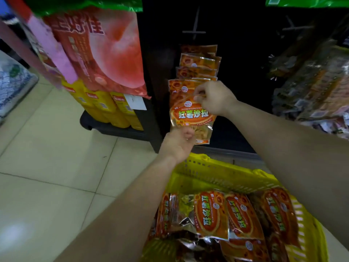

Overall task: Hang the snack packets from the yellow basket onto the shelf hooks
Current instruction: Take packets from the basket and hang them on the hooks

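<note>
Two hands pinch one orange snack packet: right hand covers its top edge, left hand grips its bottom; yellow basket is cut off below.

Orange snack packet: upright against the dark shelf, top pinched by the right hand, bottom edge held by the left hand. Hung packets: overlapping column just behind it. Yellow basket: below, slotted walls. Basket packets: orange, lying sideways inside.
</note>
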A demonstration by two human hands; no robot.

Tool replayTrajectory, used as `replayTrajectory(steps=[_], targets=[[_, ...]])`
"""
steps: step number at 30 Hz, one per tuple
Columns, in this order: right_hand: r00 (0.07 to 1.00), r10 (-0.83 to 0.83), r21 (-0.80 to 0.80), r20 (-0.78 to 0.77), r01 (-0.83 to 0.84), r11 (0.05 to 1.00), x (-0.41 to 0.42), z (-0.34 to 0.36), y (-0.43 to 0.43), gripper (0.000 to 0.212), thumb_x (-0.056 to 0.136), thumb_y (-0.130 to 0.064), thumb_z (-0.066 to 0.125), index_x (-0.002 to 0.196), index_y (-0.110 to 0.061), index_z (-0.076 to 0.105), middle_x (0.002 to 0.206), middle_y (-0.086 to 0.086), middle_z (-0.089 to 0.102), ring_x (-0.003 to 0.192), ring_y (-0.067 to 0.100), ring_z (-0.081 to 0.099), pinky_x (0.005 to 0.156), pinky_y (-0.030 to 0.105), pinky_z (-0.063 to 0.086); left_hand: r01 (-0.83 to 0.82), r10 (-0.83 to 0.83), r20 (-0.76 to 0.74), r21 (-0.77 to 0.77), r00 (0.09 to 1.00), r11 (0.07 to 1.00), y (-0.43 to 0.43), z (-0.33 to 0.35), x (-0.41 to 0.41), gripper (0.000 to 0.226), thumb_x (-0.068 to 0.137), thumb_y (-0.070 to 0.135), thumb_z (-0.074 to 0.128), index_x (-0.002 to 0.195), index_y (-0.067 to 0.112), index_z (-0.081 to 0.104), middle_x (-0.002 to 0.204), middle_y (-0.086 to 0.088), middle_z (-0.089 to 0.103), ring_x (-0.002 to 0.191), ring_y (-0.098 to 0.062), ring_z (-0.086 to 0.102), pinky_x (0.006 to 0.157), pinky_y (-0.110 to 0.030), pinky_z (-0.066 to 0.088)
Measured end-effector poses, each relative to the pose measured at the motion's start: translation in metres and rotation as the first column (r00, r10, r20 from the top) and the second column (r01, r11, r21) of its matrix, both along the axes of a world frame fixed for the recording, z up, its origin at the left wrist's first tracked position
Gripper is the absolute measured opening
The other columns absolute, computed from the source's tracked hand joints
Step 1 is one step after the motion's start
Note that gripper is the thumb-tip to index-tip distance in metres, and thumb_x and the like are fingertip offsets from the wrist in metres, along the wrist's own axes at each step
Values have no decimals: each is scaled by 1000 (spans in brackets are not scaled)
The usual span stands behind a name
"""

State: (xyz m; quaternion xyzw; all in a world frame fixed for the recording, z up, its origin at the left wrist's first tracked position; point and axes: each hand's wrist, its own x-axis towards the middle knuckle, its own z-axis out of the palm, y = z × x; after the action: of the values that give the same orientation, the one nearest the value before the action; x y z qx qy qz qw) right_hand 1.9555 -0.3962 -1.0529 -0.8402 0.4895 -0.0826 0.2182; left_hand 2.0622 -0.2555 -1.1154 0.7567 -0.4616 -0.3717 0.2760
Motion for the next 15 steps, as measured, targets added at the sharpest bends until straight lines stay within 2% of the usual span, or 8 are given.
replayTrajectory(steps=[2,5,7,9,11,13,15], targets=[[999,0,-2,54,0,1000,6,-9,-11,24,97,-31,60,118,-24,69,121,2,67,108,22,63,85,36,53,11,-10,-26,37,1000,999,-13,-10,0,34,93,30,66,127,28,66,124,7,68,116,-12,61,106,-30,44],[992,12,13,128,-14,1000,10,-22,-22,24,97,-30,60,118,-25,69,127,0,65,112,21,62,88,35,52,33,-31,-33,59,999,998,-24,-23,5,44,95,23,63,138,30,57,134,8,64,124,-12,57,111,-35,41],[989,22,-10,149,-20,1000,9,-30,-24,25,98,-31,59,120,-25,68,127,1,65,114,22,61,90,37,52,61,-63,26,52,998,997,-28,-27,7,38,96,23,61,134,29,60,120,13,66,119,-14,59,106,-35,45],[986,30,-12,161,-28,1000,7,-38,-24,24,98,-31,59,118,-24,69,125,1,66,113,22,61,91,38,53,78,-79,30,53,996,996,-30,-30,9,33,97,20,60,130,22,62,98,21,61,109,-9,61,101,-28,46],[982,43,41,183,-52,998,6,-45,-20,22,98,-32,58,115,-24,70,119,0,68,109,21,63,89,39,54,92,-94,24,73,995,993,-31,-34,12,33,97,19,60,130,23,63,91,24,57,103,-4,58,98,-23,44],[978,45,77,206,-62,995,5,-48,-16,21,98,-34,57,112,-26,70,115,0,69,104,21,65,86,42,56,109,-112,40,88,993,990,-30,-35,14,36,97,23,61,132,27,62,102,18,65,111,-9,60,102,-29,45],[980,44,80,193,-61,995,4,-46,-13,20,98,-36,57,112,-27,69,114,0,69,102,21,65,85,43,56,124,-133,74,116,988,986,-30,-35,17,42,97,28,61,139,33,56,123,8,68,120,-15,59,106,-35,46]])
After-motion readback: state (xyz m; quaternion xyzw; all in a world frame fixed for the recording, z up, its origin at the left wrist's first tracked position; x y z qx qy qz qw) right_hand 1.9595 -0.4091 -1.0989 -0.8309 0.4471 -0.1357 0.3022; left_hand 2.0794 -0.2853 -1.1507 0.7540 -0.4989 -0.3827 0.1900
